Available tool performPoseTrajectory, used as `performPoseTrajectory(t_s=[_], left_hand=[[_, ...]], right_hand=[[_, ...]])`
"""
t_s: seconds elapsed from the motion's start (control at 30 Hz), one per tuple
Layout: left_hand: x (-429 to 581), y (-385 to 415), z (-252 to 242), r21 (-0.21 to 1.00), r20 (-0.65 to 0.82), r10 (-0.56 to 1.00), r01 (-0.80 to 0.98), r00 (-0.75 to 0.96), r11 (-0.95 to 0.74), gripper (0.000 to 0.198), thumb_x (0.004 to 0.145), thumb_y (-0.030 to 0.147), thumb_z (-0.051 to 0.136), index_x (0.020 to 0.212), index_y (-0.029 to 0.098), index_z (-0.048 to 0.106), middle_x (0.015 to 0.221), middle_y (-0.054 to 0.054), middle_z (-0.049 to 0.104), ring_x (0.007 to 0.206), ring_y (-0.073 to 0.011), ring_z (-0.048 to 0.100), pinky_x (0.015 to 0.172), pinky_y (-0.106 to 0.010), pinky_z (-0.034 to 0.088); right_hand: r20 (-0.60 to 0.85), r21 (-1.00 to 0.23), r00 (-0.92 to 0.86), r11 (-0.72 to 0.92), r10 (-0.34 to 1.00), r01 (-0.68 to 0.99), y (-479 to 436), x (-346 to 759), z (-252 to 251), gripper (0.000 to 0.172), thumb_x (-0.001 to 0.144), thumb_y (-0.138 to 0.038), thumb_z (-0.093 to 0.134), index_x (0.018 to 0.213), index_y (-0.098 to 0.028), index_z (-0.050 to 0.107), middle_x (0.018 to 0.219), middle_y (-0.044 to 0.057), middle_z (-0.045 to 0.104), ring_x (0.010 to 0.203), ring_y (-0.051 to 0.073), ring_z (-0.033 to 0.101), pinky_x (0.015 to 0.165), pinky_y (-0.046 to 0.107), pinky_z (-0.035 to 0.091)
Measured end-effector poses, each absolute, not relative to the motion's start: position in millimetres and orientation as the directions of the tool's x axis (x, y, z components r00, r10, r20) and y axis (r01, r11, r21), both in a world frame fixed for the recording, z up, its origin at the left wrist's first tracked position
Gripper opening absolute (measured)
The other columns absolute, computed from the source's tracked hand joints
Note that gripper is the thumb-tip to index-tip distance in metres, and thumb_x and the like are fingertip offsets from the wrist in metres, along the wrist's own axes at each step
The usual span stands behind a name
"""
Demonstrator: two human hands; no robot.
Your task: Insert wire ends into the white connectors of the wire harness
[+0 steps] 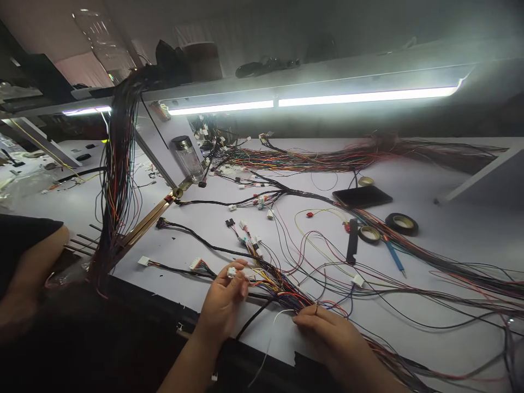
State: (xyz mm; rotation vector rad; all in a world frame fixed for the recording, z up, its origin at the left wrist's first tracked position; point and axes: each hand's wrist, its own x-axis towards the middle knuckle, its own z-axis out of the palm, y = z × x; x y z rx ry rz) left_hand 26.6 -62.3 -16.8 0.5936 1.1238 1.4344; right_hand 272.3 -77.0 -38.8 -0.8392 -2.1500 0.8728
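My left hand point(223, 303) pinches a small white connector point(231, 271) at the end of a bundle of coloured wires point(282, 286) near the white bench's front edge. My right hand point(325, 330) rests on the bench just right of it, fingertips closed on thin wires from the same bundle. A black sleeved cable point(254, 319) runs between the two hands. More white connectors point(195, 264) lie a little left of my left hand.
A thick hanging wire bunch point(117, 180) drops at the left. A clear bottle point(189, 158), a dark tablet point(362, 195), two tape rolls point(401, 222), a blue tool point(395, 256) and long harnesses point(347, 155) lie on the bench. Another person's arm point(28, 267) is at far left.
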Motion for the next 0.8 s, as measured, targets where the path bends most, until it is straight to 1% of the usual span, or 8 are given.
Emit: performPoseTrajectory(t_s=[0.1, 0.2, 0.33, 0.43, 0.57, 0.67, 0.73, 0.8], left_hand=[[18.6, -60.6, -15.6, 0.619, -0.412, 0.887, -0.779, -0.211, 0.102, 0.011, 0.082, 0.021, 0.068, 0.09, 0.017, 0.062, 0.107, -0.005, 0.061, 0.056, -0.0013, 0.048, 0.05, -0.014, 0.043], [17.8, -59.1, -15.2, 0.49, -0.452, 0.873, -0.869, -0.183, 0.072, 0.004, 0.086, 0.016, 0.062, 0.087, 0.016, 0.058, 0.08, 0.002, 0.056, 0.053, -0.0011, 0.046, 0.048, -0.012, 0.042], [19.9, -58.9, -11.3, 0.517, -0.429, 0.891, -0.849, -0.148, 0.108, 0.012, 0.086, 0.02, 0.064, 0.082, 0.017, 0.054, 0.066, 0.007, 0.043, 0.046, -0.001, 0.039, 0.042, -0.013, 0.037], [18.2, -61.9, -5.2, 0.642, -0.419, 0.883, -0.756, -0.211, 0.124, 0.018, 0.081, 0.021, 0.07, 0.091, 0.019, 0.055, 0.072, 0.005, 0.051, 0.052, -0.0032, 0.045, 0.047, -0.015, 0.04], [7.1, -70.9, -2.9, 0.852, -0.368, 0.885, -0.485, -0.284, 0.199, 0.033, 0.077, 0.027, 0.074, 0.104, 0.022, 0.056, 0.095, -0.002, 0.064, 0.062, -0.0067, 0.053, 0.06, -0.02, 0.046], [-7.5, -79.8, -8.6, 0.958, -0.283, 0.9, -0.046, -0.331, 0.284, 0.03, 0.08, 0.039, 0.069, 0.102, 0.021, 0.06, 0.088, -0.002, 0.065, 0.064, -0.0103, 0.054, 0.063, -0.024, 0.047], [-16.1, -86.0, -12.3, 0.902, -0.124, 0.919, 0.343, -0.374, 0.261, 0.029, 0.081, 0.042, 0.066, 0.101, 0.021, 0.064, 0.093, -0.004, 0.064, 0.074, -0.0155, 0.057, 0.066, -0.027, 0.047], [-20.1, -92.4, -13.0, 0.752, 0.12, 0.92, 0.64, -0.373, 0.161, 0.029, 0.083, 0.04, 0.063, 0.106, 0.022, 0.065, 0.112, -0.008, 0.059, 0.091, -0.021, 0.059, 0.071, -0.031, 0.049]], right_hand=[[0.332, -0.779, -0.567, 0.558, 0.754, 0.286, -74.3, 273.2, -37.8, 0.03, 0.093, -0.01, 0.043, 0.113, -0.024, 0.062, 0.096, 0.007, 0.069, 0.084, 0.016, 0.067, 0.072, 0.025, 0.055], [0.314, -0.81, -0.547, 0.52, 0.776, 0.272, -73.7, 275.7, -33.7, 0.027, 0.093, -0.013, 0.045, 0.111, -0.024, 0.062, 0.094, 0.006, 0.069, 0.084, 0.016, 0.066, 0.073, 0.026, 0.055], [0.267, -0.882, -0.484, 0.414, 0.833, 0.226, -77.9, 284.5, -26.6, 0.027, 0.095, -0.018, 0.046, 0.114, -0.028, 0.063, 0.102, 0.006, 0.069, 0.094, 0.019, 0.066, 0.081, 0.031, 0.056], [0.244, -0.925, -0.425, 0.341, 0.872, 0.17, -81.8, 290.4, -23.1, 0.026, 0.096, -0.025, 0.047, 0.114, -0.031, 0.065, 0.115, 0.008, 0.067, 0.107, 0.023, 0.063, 0.089, 0.036, 0.055], [0.298, -0.93, -0.357, 0.353, 0.885, 0.098, -84.7, 290.0, -23.3, 0.024, 0.096, -0.033, 0.049, 0.107, -0.035, 0.071, 0.112, 0.006, 0.07, 0.107, 0.024, 0.065, 0.089, 0.038, 0.057], [0.314, -0.913, -0.325, 0.378, 0.892, 0.155, -85.3, 287.7, -23.9, 0.023, 0.094, -0.031, 0.054, 0.11, -0.037, 0.071, 0.109, 0.004, 0.072, 0.106, 0.024, 0.065, 0.091, 0.04, 0.056], [0.303, -0.913, -0.309, 0.368, 0.901, 0.176, -85.7, 286.4, -23.1, 0.024, 0.093, -0.03, 0.056, 0.111, -0.036, 0.07, 0.105, 0.004, 0.073, 0.102, 0.023, 0.067, 0.088, 0.038, 0.058], [0.288, -0.924, -0.289, 0.344, 0.913, 0.168, -87.1, 285.1, -21.6, 0.023, 0.094, -0.032, 0.056, 0.111, -0.035, 0.071, 0.103, 0.005, 0.074, 0.097, 0.023, 0.069, 0.082, 0.034, 0.061]])
